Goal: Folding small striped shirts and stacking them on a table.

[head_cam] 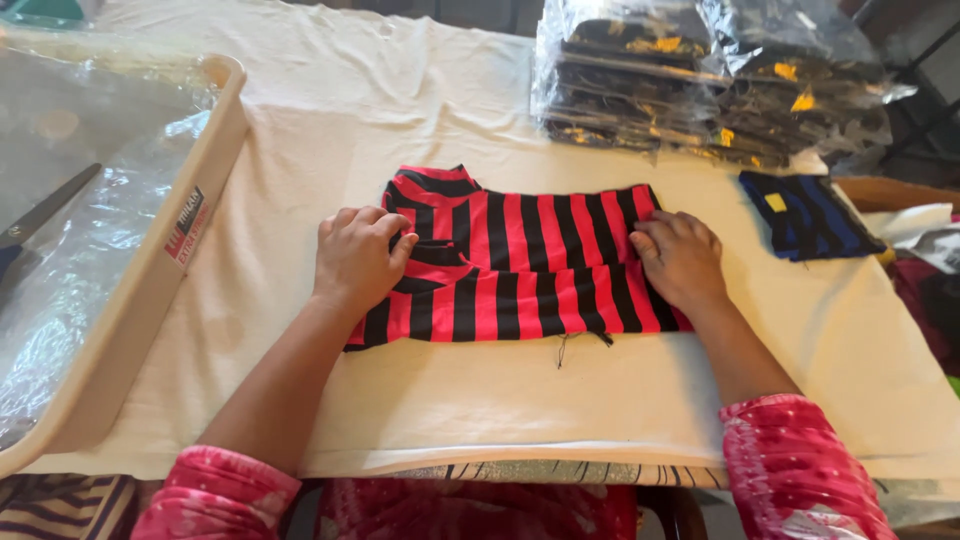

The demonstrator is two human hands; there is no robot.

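Currently, left hand [358, 255] and right hand [680, 260] press flat on the folded red-and-black striped garment [520, 270]; the beige plastic tray [150, 290] at left holds clear plastic bags [70, 200].

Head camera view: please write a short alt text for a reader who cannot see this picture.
Two hands, left hand and right hand, press flat on a folded red and black striped garment lying on a cream cloth-covered table. A stack of bagged dark garments and a blue striped garment lie beyond it, and a beige tray with clear plastic sits at the left.
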